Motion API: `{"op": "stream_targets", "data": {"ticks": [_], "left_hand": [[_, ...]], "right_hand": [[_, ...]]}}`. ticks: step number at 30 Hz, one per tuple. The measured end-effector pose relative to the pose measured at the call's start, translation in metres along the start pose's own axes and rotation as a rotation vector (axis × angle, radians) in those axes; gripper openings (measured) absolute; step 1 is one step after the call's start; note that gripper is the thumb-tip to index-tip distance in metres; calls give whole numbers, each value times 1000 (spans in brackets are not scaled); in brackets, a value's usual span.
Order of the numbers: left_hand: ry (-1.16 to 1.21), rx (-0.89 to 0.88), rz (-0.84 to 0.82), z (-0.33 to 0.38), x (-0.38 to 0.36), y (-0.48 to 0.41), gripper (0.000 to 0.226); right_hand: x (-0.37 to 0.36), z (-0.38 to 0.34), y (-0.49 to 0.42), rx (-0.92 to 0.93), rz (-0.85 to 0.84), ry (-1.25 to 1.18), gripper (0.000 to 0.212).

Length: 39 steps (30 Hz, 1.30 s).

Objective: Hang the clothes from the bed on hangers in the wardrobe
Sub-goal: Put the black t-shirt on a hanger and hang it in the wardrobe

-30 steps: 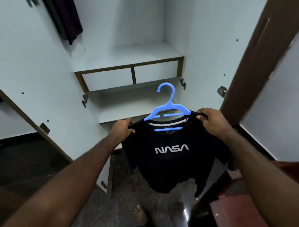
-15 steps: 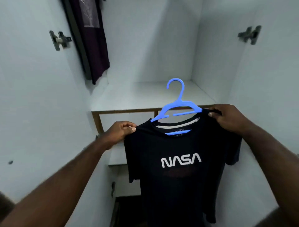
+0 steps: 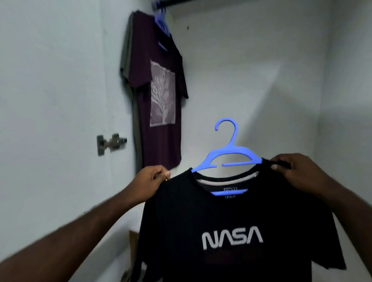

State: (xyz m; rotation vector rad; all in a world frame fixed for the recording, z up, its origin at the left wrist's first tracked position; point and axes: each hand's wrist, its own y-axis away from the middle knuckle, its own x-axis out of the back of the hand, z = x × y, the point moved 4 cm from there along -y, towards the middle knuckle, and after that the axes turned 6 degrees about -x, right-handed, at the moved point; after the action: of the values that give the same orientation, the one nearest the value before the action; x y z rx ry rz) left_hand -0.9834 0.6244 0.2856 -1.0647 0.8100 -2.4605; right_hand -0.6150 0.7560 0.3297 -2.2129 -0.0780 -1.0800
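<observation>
A black NASA T-shirt [image 3: 231,217] hangs on a blue plastic hanger [image 3: 227,155] that I hold up inside the wardrobe. My left hand [image 3: 150,181] pinches the shirt's left shoulder. My right hand [image 3: 296,171] pinches the right shoulder at the hanger's end. The hanger's hook points up, free of any rail. A dark rail [image 3: 173,2] shows at the top edge. On it a purple T-shirt [image 3: 159,96] with a pale tree print hangs on another blue hanger [image 3: 162,22], up and to the left.
A grey garment [image 3: 128,60] hangs behind the purple shirt against the left wardrobe wall. A metal door hinge [image 3: 109,144] sticks out of that wall. The pale back wall [image 3: 251,70] and right side wall [image 3: 350,100] enclose the space.
My view has tilted upward: the shelf has dropped out of sight and the rail and whole purple shirt have come into view. Both hands have raised the NASA shirt and keep their hold.
</observation>
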Motion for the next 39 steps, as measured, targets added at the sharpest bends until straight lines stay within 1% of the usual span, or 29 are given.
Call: {"op": "stream_targets", "data": {"ticks": [2,4,5,7,8,10,12,15,17,20,22,26,28,32,35,39], "left_hand": [[-56,-41,96,20,15,-30,31],[-140,-110,158,48,32,-60,25],[-242,-144,145,61,38,-74,21],[-557,-192,105,83,50,-99,26],[-696,-206,115,91,55,-111,28],[-851,-247,179,109,69,-136,24],[-882,-278,228,125,84,-159,23],[-937,-293,272,146,109,-193,20],[-986,-272,276,156,126,-213,19],[-1031,-254,276,164,141,-238,15],[-1072,-254,277,165,147,-250,12],[-1149,-331,302,166,160,-272,13],[-1183,-350,317,169,166,-283,17],[-1276,-318,348,165,178,-312,31],[-1311,-343,413,155,192,-343,28],[-1347,-318,426,142,209,-383,22]], "right_hand": [[14,-6,-47,55,-10,-21,18],[35,-14,-91,110,22,-61,18],[44,-18,-110,131,38,-78,17],[57,-27,-140,174,68,-96,17],[62,-29,-153,194,87,-106,18],[74,-36,-180,229,123,-162,22],[85,-47,-202,264,159,-210,22],[103,-64,-235,307,232,-232,17],[105,-75,-259,315,255,-176,15],[94,-86,-291,304,173,6,17],[90,-92,-306,303,147,56,17],[88,-109,-342,305,199,103,20],[86,-118,-363,297,215,134,22],[86,-140,-407,286,249,149,23],[83,-155,-444,278,298,132,24],[69,-171,-492,251,331,91,27]]}}
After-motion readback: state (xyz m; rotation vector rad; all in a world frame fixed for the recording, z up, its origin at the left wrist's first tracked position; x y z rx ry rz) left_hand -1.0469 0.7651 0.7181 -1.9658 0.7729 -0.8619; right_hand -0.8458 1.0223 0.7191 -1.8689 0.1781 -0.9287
